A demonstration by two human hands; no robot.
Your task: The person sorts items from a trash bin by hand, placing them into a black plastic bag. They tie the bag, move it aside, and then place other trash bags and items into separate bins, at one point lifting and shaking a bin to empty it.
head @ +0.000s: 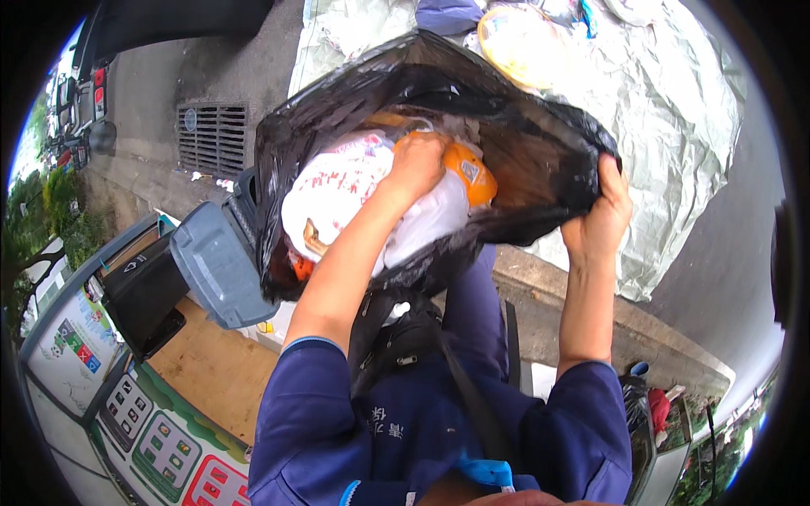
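A large black plastic garbage bag (538, 152) hangs open in front of me. My right hand (598, 205) grips its rim on the right, thumb over the edge. Down inside the bag, my left hand (419, 163) has its fingers curled on an orange plastic bag (471, 174); the fingertips are partly hidden. A white plastic bag with red print (342, 180) fills the left of the opening, beside a translucent white bag (433, 221). A small orange-red item (302, 267) shows at the lower left. The bottom of the garbage bag is out of sight.
A crumpled pale sheet (664, 126) covers the ground ahead, with a yellow-rimmed basket (484, 38) and other refuse on it. Left are a drain grate (212, 139), a grey bin lid (212, 265), a black bin (142, 297) and printed sorting panels (168, 449). A stone kerb (633, 332) runs along the right.
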